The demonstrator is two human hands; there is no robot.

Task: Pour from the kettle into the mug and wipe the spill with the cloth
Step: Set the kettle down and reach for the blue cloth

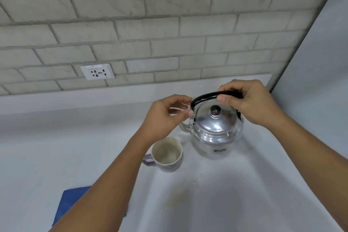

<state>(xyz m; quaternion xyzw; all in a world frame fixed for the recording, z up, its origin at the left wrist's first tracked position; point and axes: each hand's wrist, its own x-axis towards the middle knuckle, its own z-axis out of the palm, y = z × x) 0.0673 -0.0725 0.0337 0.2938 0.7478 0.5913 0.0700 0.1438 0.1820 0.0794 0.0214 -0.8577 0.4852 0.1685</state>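
Two hands meet at the kettle [216,128], a polished metal pot that stands upright on the pale counter [56,147] near the back corner, lid on and dark knob [216,110] up. Its black handle [203,98] arches over the lid, and the right hand [252,103] is curled around the right half of that arch, thumb [223,98] pressed on the near side and fingers wrapped over the top, so the grip looks closed on the handle. The left hand [165,117] sits at the left hinge with fingers loosely bent and part open; the thumb tip touches or nearly touches the bracket there (I cannot tell which), and it grasps nothing firmly. The spout [183,127] points left, mostly hidden behind that hand. Just in front and left of the kettle stands the mug [166,153], upright, seemingly empty, its handle turned left, apart from the kettle base. Nearer still, a faint yellowish stain [180,194] marks the counter, and the blue cloth [75,203] lies at the near left, partly under the left forearm. I judge this the start of the pour: the kettle is gripped but not lifted. The next move calls for raising it by the handle, bringing the spout over the mug and tipping leftward slowly.
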